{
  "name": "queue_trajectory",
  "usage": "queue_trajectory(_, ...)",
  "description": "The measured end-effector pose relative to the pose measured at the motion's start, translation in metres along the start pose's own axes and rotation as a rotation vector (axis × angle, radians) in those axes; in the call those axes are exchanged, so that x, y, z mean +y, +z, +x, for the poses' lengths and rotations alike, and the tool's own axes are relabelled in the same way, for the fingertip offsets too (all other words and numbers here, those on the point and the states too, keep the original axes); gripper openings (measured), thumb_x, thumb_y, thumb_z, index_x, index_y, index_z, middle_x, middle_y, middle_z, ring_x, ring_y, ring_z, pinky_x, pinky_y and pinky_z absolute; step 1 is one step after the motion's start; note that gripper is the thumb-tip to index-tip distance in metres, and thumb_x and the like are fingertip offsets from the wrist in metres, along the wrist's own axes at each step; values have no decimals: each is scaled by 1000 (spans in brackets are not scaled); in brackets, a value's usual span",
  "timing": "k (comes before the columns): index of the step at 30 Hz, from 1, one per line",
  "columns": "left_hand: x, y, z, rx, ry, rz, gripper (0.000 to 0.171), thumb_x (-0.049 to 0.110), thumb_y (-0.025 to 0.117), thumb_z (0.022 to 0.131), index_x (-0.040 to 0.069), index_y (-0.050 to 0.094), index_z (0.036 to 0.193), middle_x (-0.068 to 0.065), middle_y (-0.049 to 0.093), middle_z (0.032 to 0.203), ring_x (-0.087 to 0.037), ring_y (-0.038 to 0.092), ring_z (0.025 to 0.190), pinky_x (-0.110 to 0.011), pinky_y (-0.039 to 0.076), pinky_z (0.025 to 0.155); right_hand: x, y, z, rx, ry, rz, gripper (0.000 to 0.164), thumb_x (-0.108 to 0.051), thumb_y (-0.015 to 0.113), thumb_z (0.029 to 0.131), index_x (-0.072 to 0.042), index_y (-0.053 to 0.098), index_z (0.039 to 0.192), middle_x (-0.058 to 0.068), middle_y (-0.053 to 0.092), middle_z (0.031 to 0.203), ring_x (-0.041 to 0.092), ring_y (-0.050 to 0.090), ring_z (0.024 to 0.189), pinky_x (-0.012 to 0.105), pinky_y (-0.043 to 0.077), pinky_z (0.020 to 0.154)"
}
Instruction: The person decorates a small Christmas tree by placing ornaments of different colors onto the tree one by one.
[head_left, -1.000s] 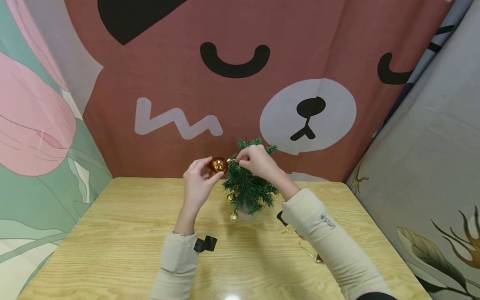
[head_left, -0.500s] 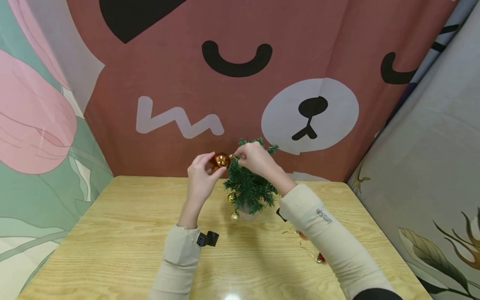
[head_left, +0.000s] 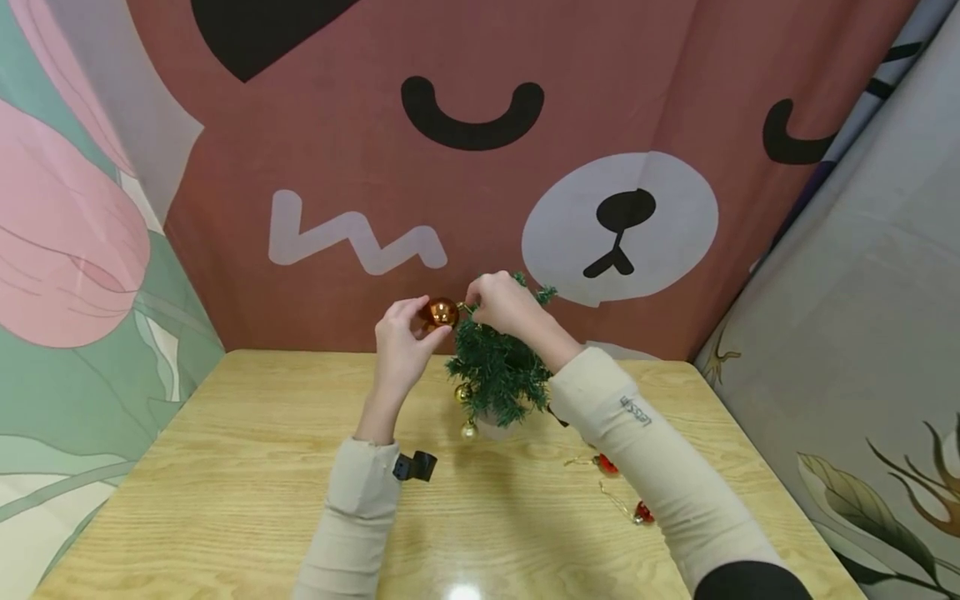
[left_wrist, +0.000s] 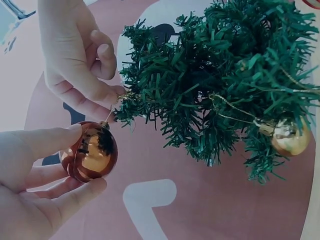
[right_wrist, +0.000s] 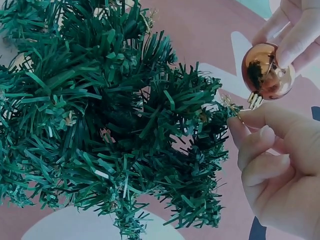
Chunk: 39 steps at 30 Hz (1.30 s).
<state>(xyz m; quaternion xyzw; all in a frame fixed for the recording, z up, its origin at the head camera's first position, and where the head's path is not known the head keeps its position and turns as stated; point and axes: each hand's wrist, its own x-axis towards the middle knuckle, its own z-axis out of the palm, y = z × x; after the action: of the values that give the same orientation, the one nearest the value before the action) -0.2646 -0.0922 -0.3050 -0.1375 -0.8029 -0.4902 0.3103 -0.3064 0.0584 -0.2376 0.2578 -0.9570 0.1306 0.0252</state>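
Note:
My left hand (head_left: 397, 350) holds a shiny copper-coloured Christmas ball (head_left: 442, 313) between thumb and fingers, at the upper left side of a small artificial Christmas tree (head_left: 495, 367). In the right wrist view, the ball's gold cap (right_wrist: 255, 101) points toward the tree. My right hand (head_left: 508, 308) pinches the ball's thin gold string right at a branch tip; the left wrist view shows this string (left_wrist: 110, 113) running up from the cap to those fingers. Lower on the tree hang two gold balls, one of them a shiny gold ball (left_wrist: 290, 137) on a gold cord.
Two red ornaments with gold strings, an upper red ornament (head_left: 606, 464) and a lower red ornament (head_left: 643, 512), lie on the wooden table (head_left: 262, 467) beside my right sleeve. The tree's pale pot (head_left: 495, 428) stands near the back edge, before a printed curtain (head_left: 337, 308).
Both hands have risen slightly, and the ball has gone up with them. The right forearm has shifted a little left, uncovering more of the red ornaments.

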Motion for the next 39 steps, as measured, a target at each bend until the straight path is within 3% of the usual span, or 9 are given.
queue_trajectory(6, 0, -1, 3, -32, -26, 9, 46, 8, 71, 76, -8, 55, 116, -22, 52, 112, -32, 52, 100, -33, 50, 73, 2, -1, 4, -35, 52, 67, 22, -7, 59, 86, -4, 62, 107, 11, 62, 97, 16, 56, 46, 24, 46, 45)
queue_trajectory(10, 0, -1, 4, -50, -46, 4, 47, 8, 71, 76, -8, 54, 117, -23, 52, 112, -32, 53, 100, -35, 50, 73, 5, 0, 7, -45, 65, 111, 22, -7, 59, 85, -3, 62, 106, 11, 63, 85, 16, 54, 42, 24, 46, 43)
queue_trajectory(19, -4, 0, 3, -73, -79, -10, 47, 10, 70, 77, -7, 54, 117, -23, 52, 112, -32, 54, 98, -36, 50, 74, 12, 5, 8, -39, 56, 163, 21, -6, 59, 85, -1, 62, 105, 8, 61, 73, 21, 57, 45, 25, 46, 42)
queue_trajectory(33, -11, -2, -2, -67, -112, -48, 44, 9, 70, 78, -6, 55, 116, -22, 52, 111, -33, 54, 97, -40, 49, 76, 13, 3, 7, -22, 49, 204, 19, -5, 56, 87, 0, 63, 104, 12, 63, 78, 18, 55, 43, 25, 46, 43)
queue_trajectory(39, -16, -3, -4, -65, -122, -64, 44, 10, 70, 78, -5, 54, 117, -21, 52, 112, -33, 53, 99, -40, 48, 77, 15, 2, 7, 19, 47, 191, 13, -6, 56, 87, -1, 63, 96, 9, 61, 81, 16, 54, 43, 25, 46, 43)
